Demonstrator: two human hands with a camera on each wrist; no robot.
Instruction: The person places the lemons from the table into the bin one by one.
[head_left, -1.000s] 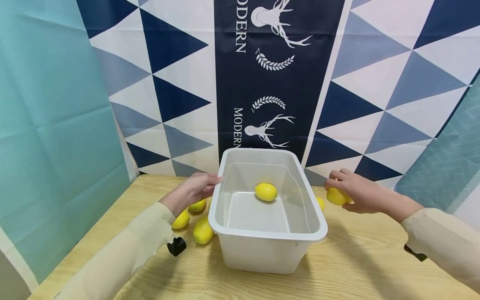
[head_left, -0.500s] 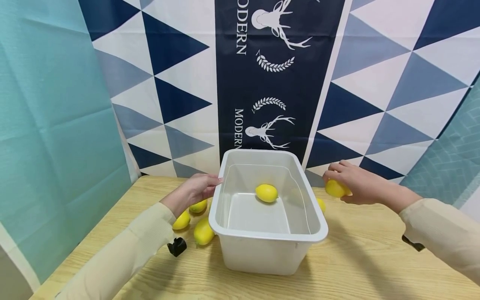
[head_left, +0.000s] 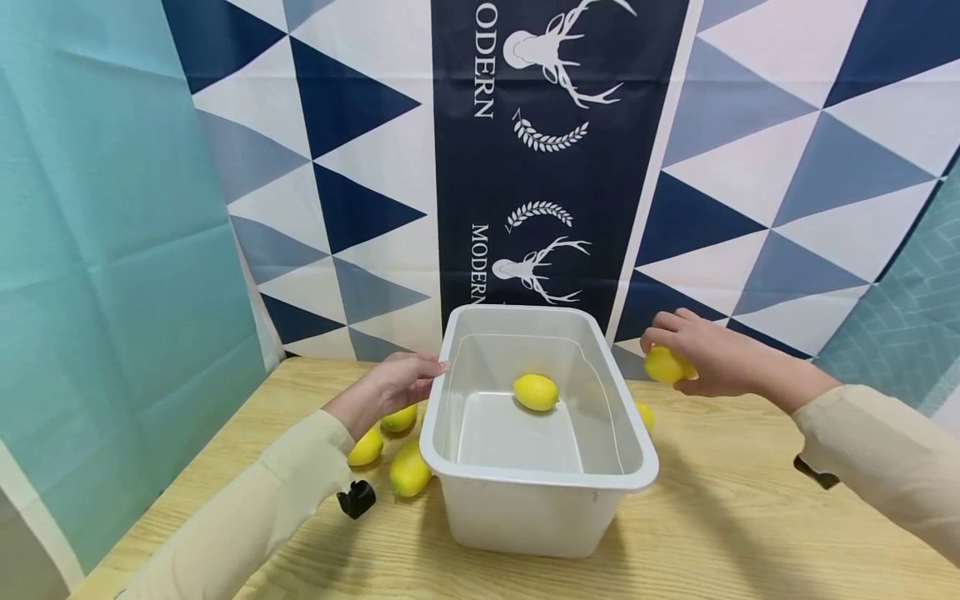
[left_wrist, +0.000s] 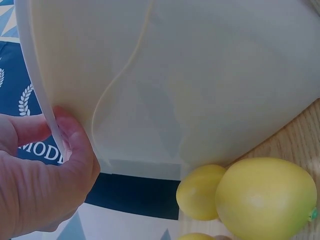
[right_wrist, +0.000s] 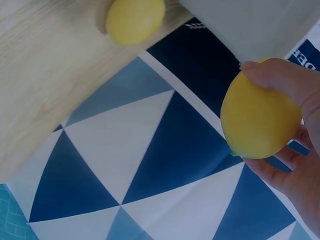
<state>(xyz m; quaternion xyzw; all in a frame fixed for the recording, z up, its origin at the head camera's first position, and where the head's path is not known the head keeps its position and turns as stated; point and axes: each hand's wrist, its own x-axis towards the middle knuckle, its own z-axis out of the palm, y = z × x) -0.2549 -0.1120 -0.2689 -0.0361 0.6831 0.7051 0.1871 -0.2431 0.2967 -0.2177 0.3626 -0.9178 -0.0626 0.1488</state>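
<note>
A pale grey plastic tub (head_left: pixel 525 479) stands on the table with one lemon (head_left: pixel 536 392) on its floor. My left hand (head_left: pixel 396 383) pinches the tub's left rim between thumb and fingers, as the left wrist view shows up close. To the right of the tub, my right hand (head_left: pixel 701 354) grips another lemon (right_wrist: pixel 262 112) above the table. Several yellow fruits lie left of the tub, among them a lemon (head_left: pixel 366 447) and a longer fruit (head_left: pixel 410 469). One more lemon (right_wrist: pixel 135 20) lies right of the tub, mostly hidden behind it in the head view.
The wooden table (head_left: pixel 720 500) extends to the front and right. Behind it hangs a patterned cloth (head_left: pixel 360 167) close to the tub's far end. A teal curtain (head_left: pixel 112 250) borders the left side.
My right hand, with the lemon, has risen slightly and shifted a little left towards the tub. The left hand stays on the rim; the head view has tilted up slightly.
</note>
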